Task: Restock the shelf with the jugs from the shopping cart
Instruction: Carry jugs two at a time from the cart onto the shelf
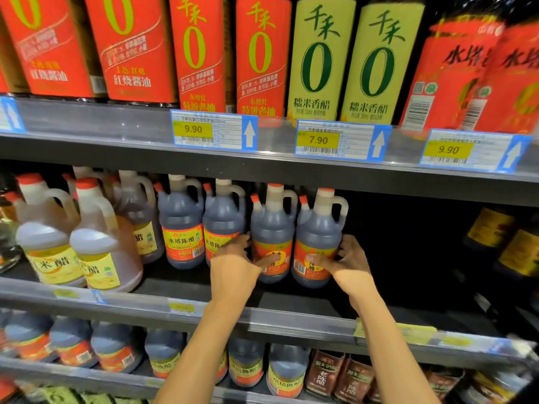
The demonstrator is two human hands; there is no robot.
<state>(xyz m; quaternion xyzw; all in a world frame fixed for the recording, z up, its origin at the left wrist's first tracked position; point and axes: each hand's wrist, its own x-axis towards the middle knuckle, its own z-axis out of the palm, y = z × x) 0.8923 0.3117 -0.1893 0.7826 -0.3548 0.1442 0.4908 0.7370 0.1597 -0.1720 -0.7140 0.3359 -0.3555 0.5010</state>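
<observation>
Several dark vinegar jugs with red caps and orange-yellow labels stand in a row on the middle shelf (291,319). My left hand (233,266) grips the third jug (271,228) at its label, thumb across the front and fingers behind its left side. My right hand (347,260) grips the rightmost jug (318,231), thumb on the label and fingers curled round its right side. Both jugs stand upright on the shelf, side by side. The shopping cart is out of view.
Pale rice-vinegar jugs (96,243) fill the shelf's left part. Right of the held jugs is a dark gap, then dark bottles (513,246) at the far right. Tall bottles (256,53) line the upper shelf above price tags (213,129). More jugs (288,368) sit on the lower shelf.
</observation>
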